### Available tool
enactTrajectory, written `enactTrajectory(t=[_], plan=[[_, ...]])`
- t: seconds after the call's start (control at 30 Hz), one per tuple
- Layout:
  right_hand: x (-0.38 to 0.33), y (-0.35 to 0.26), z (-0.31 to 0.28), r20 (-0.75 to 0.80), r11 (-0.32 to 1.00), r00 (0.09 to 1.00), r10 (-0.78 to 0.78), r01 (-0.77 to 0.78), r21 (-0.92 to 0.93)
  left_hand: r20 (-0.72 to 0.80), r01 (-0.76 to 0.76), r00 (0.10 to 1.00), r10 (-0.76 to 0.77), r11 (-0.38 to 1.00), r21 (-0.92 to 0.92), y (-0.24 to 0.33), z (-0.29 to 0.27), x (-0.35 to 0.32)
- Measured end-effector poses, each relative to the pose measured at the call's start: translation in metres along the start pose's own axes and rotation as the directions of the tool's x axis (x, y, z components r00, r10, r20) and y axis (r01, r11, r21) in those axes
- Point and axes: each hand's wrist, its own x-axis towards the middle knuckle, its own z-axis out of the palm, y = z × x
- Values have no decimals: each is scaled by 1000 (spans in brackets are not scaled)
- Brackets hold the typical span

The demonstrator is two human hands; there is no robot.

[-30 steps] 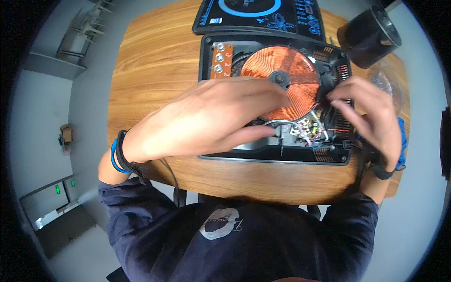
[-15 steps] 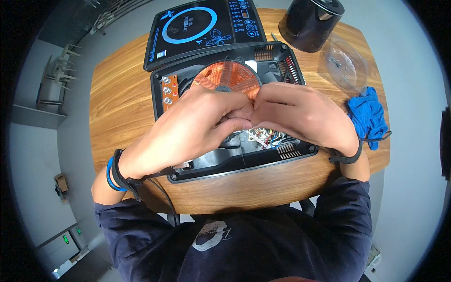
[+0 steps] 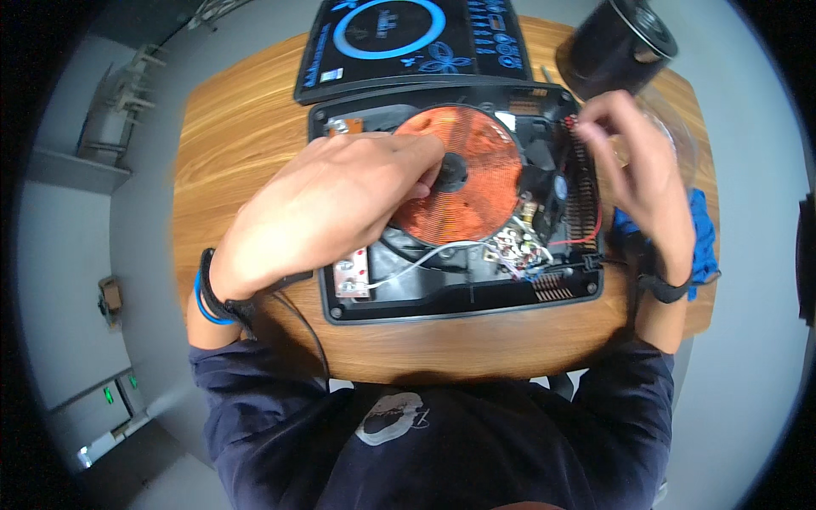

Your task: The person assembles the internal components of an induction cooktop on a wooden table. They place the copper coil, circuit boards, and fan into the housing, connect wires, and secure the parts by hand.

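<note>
In front of me lies the opened black lower housing (image 3: 399, 308) of an induction cooker. A round copper coil (image 3: 480, 200) sits inside it, with a dark centre. My left hand (image 3: 314, 200) reaches over the coil's left side, fingers curled together near that centre; whatever they hold, if anything, is hidden. Beyond the housing's right edge, my right hand (image 3: 646, 174) is raised with thumb and forefinger apart, slightly blurred, and nothing shows between them. White and red wires run by a crowded circuit board (image 3: 518, 251) below the coil. A smaller board (image 3: 351, 276) is at the lower left.
The cooker's black top panel (image 3: 459, 38) with a blue ring lies behind the housing. At the back right stands a black canister (image 3: 608, 51), near a clear plastic dish (image 3: 687, 153). A blue cloth (image 3: 704, 242) rests by my right wrist. A black cable (image 3: 306, 327) hangs over the front edge.
My hands were together over the coil's lower part and have come apart. The right moved right, past the housing's edge, its fingers opening; the left stays over the coil. The view has shifted.
</note>
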Motion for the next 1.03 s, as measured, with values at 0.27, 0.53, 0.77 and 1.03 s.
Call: enactTrajectory(t=[0.27,0.53,0.77,1.03], plan=[[-9,64,-5,373,897,825,424,-440,-47,7,-24,1000,23,963,270,-29,12,-43],[-25,84,-15,477,877,755,451,-473,-81,-1,-8,1000,8,954,300,-33,15,-47],[-24,97,-12,521,858,732,439,-513,-2,12,35,999,-39,967,254,-33,15,-49],[-36,132,0,558,811,714,423,-573,118,52,-23,999,13,980,196,-43,11,-53]])
